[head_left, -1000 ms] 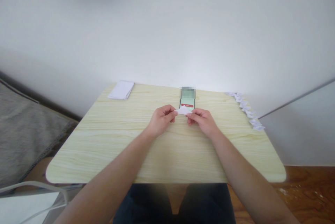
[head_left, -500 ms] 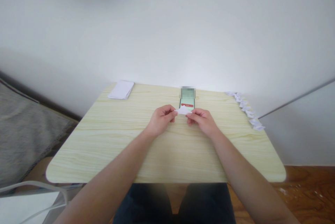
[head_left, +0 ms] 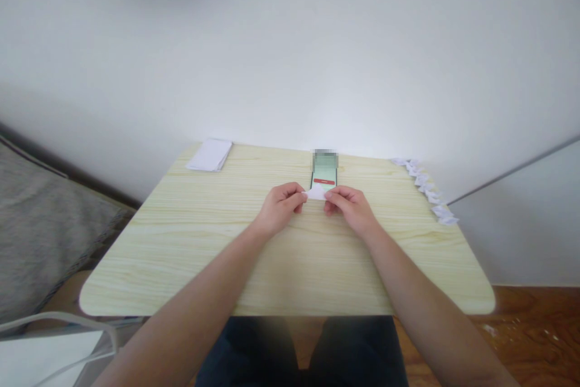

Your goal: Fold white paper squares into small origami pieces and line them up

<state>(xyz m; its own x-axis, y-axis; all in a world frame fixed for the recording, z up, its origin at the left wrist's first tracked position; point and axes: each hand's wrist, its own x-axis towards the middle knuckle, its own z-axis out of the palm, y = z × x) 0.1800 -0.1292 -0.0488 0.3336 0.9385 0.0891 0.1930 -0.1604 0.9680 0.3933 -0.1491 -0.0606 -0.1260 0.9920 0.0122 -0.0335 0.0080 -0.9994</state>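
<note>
Over the middle of a pale wooden table (head_left: 181,254), both my hands pinch a small folded piece of white paper (head_left: 316,194). My left hand (head_left: 280,207) grips its left end with closed fingers. My right hand (head_left: 350,209) holds the right end, thumb and fingers pressed together. Just behind the paper a phone (head_left: 324,171) lies flat with a green screen and a red bar.
A stack of white paper sheets (head_left: 210,155) lies at the table's far left corner. A row of several small folded white paper pieces (head_left: 426,189) runs along the far right edge. A grey cushion (head_left: 40,224) is on the left, wooden floor (head_left: 534,332) on the right.
My right hand has shifted slightly left, closing in on the paper, so less of the paper shows between the hands. The left hand has barely moved.
</note>
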